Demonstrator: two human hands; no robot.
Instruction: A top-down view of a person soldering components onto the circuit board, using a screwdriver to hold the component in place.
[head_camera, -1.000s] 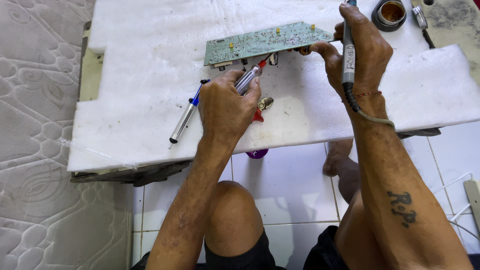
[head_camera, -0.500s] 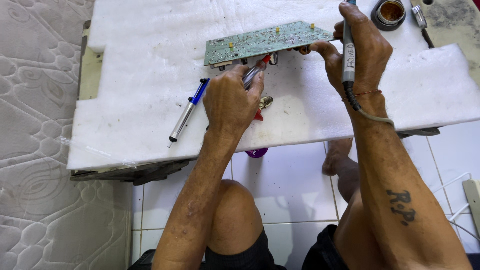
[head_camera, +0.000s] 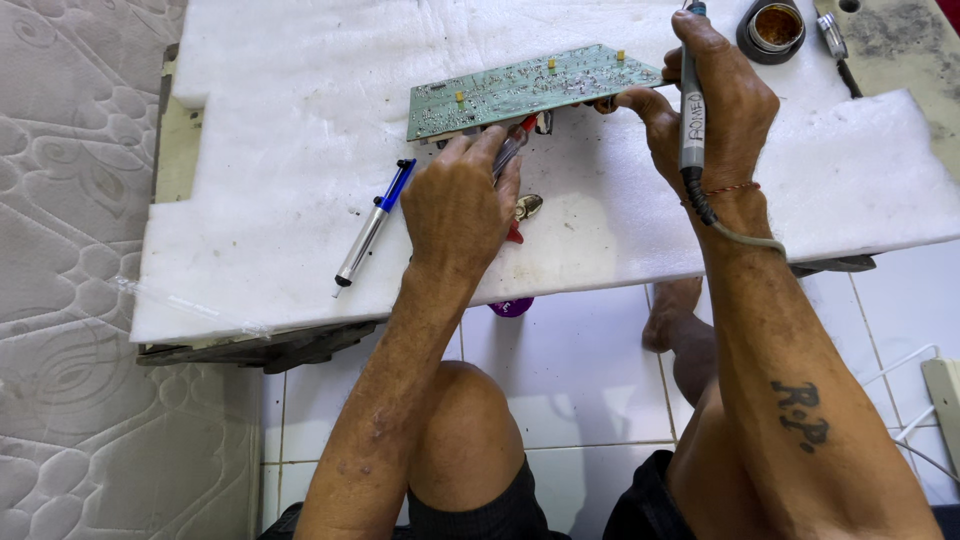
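The thin, stiff circuit board (head_camera: 530, 88) looks light and easy to break, so the right hand (head_camera: 715, 105), closed on a soldering iron (head_camera: 692, 120), pinches its edge, and the left hand (head_camera: 455, 210) grips a red-handled tool (head_camera: 512, 150).

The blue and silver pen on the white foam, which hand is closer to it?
Left. The left hand is just right of the pen, not touching it. The right hand is farther right, past the green circuit board.

The circuit board (head_camera: 530, 88) looks like matt green laminate dotted with shiny solder points. White foam sheet (head_camera: 300, 120) covering the counter is soft, slightly fuzzy and smudged. The pen-like tool (head_camera: 372, 225) has a glossy metal barrel and blue plastic end. The floor tiles (head_camera: 580, 380) are smooth, glossy white.
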